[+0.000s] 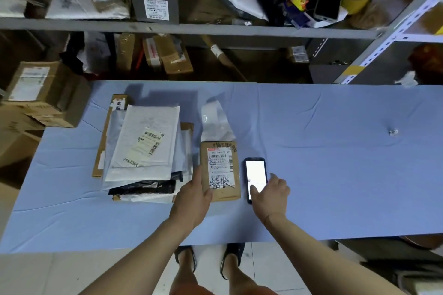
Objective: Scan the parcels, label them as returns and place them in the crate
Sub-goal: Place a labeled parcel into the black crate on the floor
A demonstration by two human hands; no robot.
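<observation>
Gripping the brown parcel [220, 170], the left hand [191, 201] steadies it; beside it, right hand [271, 195] fingers loosely extended tap the phone [255, 178], holding nothing. A mis-tap risks logging the wrong parcel.

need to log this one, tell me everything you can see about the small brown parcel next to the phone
The small brown parcel is a flat cardboard-coloured packet, rectangular, lying face up on the blue table cover. A white shipping label with a barcode and red strip covers its upper face, with large black handwritten characters below it. The left hand holds its lower left edge, thumb on top. A crumpled white plastic bag lies at its far end. The phone, screen lit, lies just right of it, apart; the stack of mailers lies left.
</observation>
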